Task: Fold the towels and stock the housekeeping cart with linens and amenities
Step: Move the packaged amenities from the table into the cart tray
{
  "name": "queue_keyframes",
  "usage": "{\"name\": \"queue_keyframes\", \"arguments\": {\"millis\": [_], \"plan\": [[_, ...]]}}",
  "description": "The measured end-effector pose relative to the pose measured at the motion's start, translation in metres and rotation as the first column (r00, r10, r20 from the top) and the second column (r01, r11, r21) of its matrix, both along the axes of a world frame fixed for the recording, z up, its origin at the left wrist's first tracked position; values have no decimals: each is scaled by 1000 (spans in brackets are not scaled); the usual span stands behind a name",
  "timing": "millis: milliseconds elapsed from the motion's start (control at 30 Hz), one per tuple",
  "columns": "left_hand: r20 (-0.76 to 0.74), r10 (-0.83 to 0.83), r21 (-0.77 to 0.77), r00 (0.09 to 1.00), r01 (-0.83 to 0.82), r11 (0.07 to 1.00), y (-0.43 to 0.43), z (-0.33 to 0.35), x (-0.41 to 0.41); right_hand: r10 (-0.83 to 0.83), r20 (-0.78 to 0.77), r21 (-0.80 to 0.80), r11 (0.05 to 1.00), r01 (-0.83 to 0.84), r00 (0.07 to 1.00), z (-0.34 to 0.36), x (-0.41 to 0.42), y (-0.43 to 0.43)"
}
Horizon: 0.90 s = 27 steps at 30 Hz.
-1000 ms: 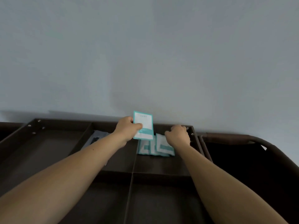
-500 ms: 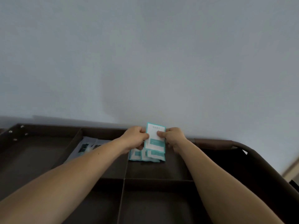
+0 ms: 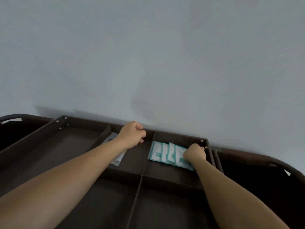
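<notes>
— Where are the packets point(image 3: 162, 154) lying?
— They're lying overlapped in a row in the tray's point(image 3: 85, 123) far right compartment.
— And the right hand point(image 3: 195, 154)?
— It's resting on the row's right end with its fingers curled under. I can't tell whether it's pinching one.
— The left hand point(image 3: 132, 138)?
— It's hovering over the middle compartment as a fist, holding nothing visible. Grey sachets point(image 3: 119, 158) are lying beneath that forearm.

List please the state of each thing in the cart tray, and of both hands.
left hand: curled in a fist over the far middle compartment, nothing seen in it.
right hand: on the row's right end, fingers curled; grip hidden.
teal packets: overlapping row in the far right compartment.
grey packets: lying in the far middle compartment, partly hidden.
tray: open-topped, split by dividers.
</notes>
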State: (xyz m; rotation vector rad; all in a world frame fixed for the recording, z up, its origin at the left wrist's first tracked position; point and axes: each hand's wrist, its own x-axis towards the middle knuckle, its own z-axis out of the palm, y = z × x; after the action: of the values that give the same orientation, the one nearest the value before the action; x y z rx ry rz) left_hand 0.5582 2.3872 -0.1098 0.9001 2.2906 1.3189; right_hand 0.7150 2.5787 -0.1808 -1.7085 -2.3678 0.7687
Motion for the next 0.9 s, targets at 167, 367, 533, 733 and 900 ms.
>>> {"name": "queue_keyframes", "arguments": {"millis": [167,367,533,733,900], "plan": [[-104,105,-39,989,-109,993,-34,2,3,21,-43,79,997,-18,999,21,-4,-15],[-320,119,-205,940,-191,960,-92,11,-7,339,-106,281,912,-299,935,74,-45,-96],[-412,204,-177,888,-298,938,-189,19,-33,527,-112,338,817,-466,842,103,-103,-211],[-429,355,-137,830,-448,883,-374,21,-88,640,-67,319,741,-591,766,109,-182,-365],[-426,513,-144,745,-615,775,-523,11,-132,730,-50,330,656,-679,681,109,-245,-490]]}}
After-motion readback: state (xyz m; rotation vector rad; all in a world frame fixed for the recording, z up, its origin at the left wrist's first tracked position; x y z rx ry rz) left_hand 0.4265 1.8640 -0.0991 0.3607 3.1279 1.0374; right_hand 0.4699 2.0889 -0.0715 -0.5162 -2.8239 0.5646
